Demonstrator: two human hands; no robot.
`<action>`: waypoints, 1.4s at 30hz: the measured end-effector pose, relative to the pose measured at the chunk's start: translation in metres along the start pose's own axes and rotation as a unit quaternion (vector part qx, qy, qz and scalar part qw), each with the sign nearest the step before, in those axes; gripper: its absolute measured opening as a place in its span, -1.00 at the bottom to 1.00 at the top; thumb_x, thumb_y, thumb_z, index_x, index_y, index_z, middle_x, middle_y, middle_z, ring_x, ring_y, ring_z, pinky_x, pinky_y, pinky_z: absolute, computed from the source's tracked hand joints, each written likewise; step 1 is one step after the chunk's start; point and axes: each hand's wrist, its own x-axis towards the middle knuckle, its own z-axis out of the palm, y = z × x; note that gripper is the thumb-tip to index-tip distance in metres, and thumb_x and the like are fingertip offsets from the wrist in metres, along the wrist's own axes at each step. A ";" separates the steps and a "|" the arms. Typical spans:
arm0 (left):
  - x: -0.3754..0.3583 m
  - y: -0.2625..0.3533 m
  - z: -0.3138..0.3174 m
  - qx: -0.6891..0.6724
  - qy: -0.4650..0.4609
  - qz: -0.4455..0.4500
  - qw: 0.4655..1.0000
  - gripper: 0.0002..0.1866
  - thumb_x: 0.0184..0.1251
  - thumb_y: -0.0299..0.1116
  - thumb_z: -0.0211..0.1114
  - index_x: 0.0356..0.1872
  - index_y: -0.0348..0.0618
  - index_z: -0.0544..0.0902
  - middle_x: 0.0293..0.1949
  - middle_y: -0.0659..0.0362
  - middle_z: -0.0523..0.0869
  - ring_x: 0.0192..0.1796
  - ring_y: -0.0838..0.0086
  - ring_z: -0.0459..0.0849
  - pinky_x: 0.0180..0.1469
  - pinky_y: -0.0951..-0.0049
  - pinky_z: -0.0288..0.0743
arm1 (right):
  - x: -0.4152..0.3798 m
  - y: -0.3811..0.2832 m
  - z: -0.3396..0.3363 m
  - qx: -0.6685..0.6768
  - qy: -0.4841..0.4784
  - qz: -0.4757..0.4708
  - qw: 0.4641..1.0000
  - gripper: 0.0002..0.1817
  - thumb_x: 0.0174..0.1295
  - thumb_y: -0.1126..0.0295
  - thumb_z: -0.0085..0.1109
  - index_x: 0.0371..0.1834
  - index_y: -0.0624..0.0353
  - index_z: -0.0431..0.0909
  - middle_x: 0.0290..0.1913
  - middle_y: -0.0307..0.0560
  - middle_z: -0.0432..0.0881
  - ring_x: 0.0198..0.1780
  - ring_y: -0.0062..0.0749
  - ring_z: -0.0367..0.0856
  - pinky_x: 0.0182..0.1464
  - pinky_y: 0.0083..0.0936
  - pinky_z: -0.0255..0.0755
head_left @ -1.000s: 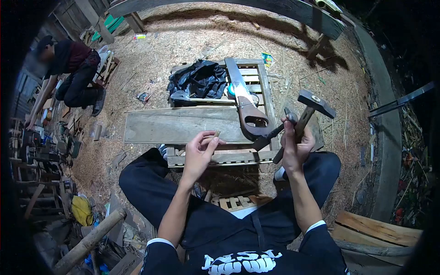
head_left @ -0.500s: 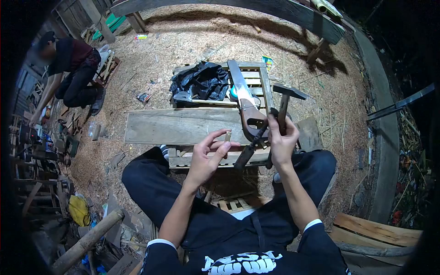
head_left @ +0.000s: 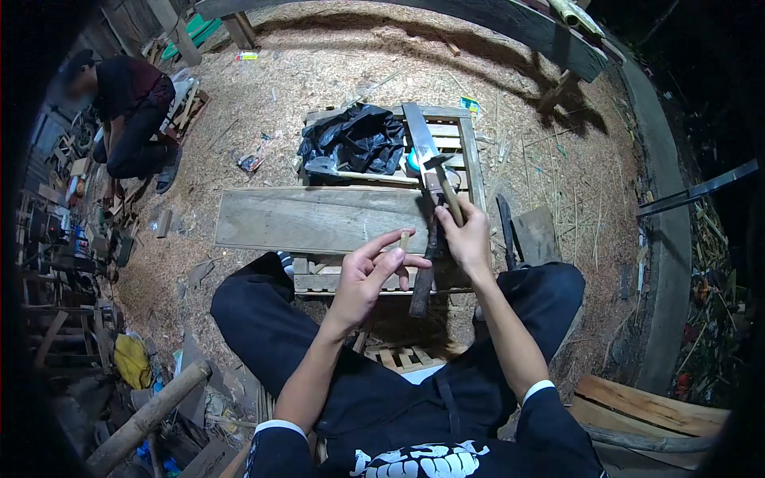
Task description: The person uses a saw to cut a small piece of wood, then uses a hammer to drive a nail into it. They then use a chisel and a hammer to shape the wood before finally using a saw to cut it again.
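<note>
My left hand (head_left: 368,284) pinches a small piece of wood (head_left: 404,238) between thumb and fingers, the other fingers spread. My right hand (head_left: 466,241) is closed around a hammer (head_left: 450,196), its metal head pointing away from me. A long dark tool (head_left: 422,291) with a thick lower end hangs from the same hand, close to my left fingertips; its kind does not show. Beneath my hands lies a wide wooden board (head_left: 319,217) across a slatted wooden crate (head_left: 468,155). A handsaw (head_left: 417,127) rests on the slats, its handle mostly hidden behind my right hand.
A black plastic bag (head_left: 355,142) lies on the crate. A dark narrow blade-like piece (head_left: 506,231) sits right of my hand. A person (head_left: 135,111) crouches at the far left. Wood shavings (head_left: 319,80) cover the ground, and a heavy beam (head_left: 446,20) spans the back.
My right hand has moved left and down with the hammer and the dark tool, which now hangs more upright. My left hand stays nearly in place. The crouching person has drawn their arm in.
</note>
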 end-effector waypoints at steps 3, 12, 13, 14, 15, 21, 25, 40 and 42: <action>0.000 0.000 0.001 0.000 0.012 -0.014 1.000 -0.51 0.64 -0.28 0.21 0.39 -0.45 0.49 -0.12 -0.11 0.86 -0.36 0.53 0.70 -0.14 0.48 0.63 | -0.003 -0.006 0.007 -0.057 0.002 -0.009 0.998 -0.64 0.32 0.26 0.40 0.03 0.33 0.73 -0.28 0.24 0.79 -0.26 0.04 0.80 -0.17 -0.15 0.56; 0.000 0.004 0.002 0.030 0.016 0.005 0.999 -0.56 0.59 -0.34 0.31 0.34 -0.37 0.51 -0.15 -0.03 0.88 -0.35 0.60 0.69 -0.15 0.52 0.60 | 0.002 -0.008 0.009 -0.054 0.013 -0.010 0.998 -0.67 0.37 0.35 0.37 0.11 0.30 0.75 -0.29 0.05 0.82 -0.28 -0.47 0.74 -0.13 -0.41 0.60; 0.000 0.003 0.001 0.030 0.016 0.004 0.999 -0.56 0.57 -0.35 0.32 0.34 -0.36 0.52 -0.15 -0.02 0.88 -0.34 0.60 0.69 -0.14 0.53 0.61 | 0.000 -0.008 0.011 -0.055 0.014 -0.009 0.998 -0.67 0.37 0.35 0.37 0.11 0.30 0.75 -0.29 0.05 0.82 -0.28 -0.47 0.74 -0.13 -0.41 0.60; 0.000 0.003 0.001 0.031 0.016 0.005 0.999 -0.55 0.56 -0.36 0.34 0.34 -0.36 0.52 -0.15 -0.02 0.88 -0.33 0.60 0.70 -0.13 0.53 0.61 | -0.002 -0.008 0.013 -0.023 0.032 -0.022 0.999 -0.68 0.39 0.37 0.35 0.12 0.33 0.74 -0.25 0.01 0.83 -0.25 -0.51 0.74 -0.12 -0.44 0.60; 0.000 0.003 0.001 0.030 0.015 0.006 0.999 -0.55 0.56 -0.36 0.34 0.34 -0.36 0.52 -0.15 -0.02 0.88 -0.33 0.60 0.70 -0.13 0.53 0.61 | -0.003 -0.010 0.013 0.007 0.050 -0.036 0.998 -0.68 0.40 0.40 0.34 0.12 0.36 0.73 -0.21 -0.02 0.83 -0.22 -0.54 0.73 -0.10 -0.48 0.60; -0.003 0.004 0.001 0.026 0.023 0.038 0.999 -0.69 0.49 -0.46 0.39 0.20 -0.16 0.71 -0.03 0.09 0.88 -0.13 0.57 0.80 -0.03 0.56 0.56 | -0.004 -0.014 0.008 0.079 0.011 -0.002 0.997 -0.64 0.37 0.42 0.36 0.15 0.43 0.69 -0.14 0.04 0.84 -0.13 -0.52 0.75 -0.03 -0.46 0.60; -0.002 -0.003 -0.005 0.094 0.016 0.130 0.987 -0.76 0.45 -0.52 0.40 0.08 -0.16 0.76 0.05 0.01 0.85 0.01 0.45 0.79 0.12 0.41 0.59 | -0.002 -0.012 0.006 0.087 0.002 0.029 0.996 -0.63 0.38 0.42 0.36 0.17 0.44 0.67 -0.12 0.04 0.84 -0.11 -0.52 0.75 -0.02 -0.48 0.60; -0.006 0.001 -0.002 0.022 0.030 0.061 0.997 -0.71 0.51 -0.44 0.38 0.14 -0.31 0.64 -0.06 0.00 0.88 0.00 0.45 0.84 0.06 0.50 0.60 | 0.013 -0.009 -0.014 0.098 0.076 0.037 0.992 -0.68 0.43 0.34 0.37 0.05 0.40 0.70 -0.31 -0.20 0.76 -0.31 -0.63 0.60 -0.23 -0.53 0.49; -0.004 0.002 0.000 0.024 0.031 0.047 0.998 -0.69 0.52 -0.43 0.38 0.16 -0.38 0.60 -0.07 -0.04 0.87 -0.01 0.42 0.85 0.00 0.53 0.64 | 0.017 0.002 -0.010 0.067 0.091 0.027 0.993 -0.66 0.41 0.30 0.37 0.05 0.40 0.70 -0.32 -0.10 0.77 -0.33 -0.57 0.62 -0.22 -0.46 0.51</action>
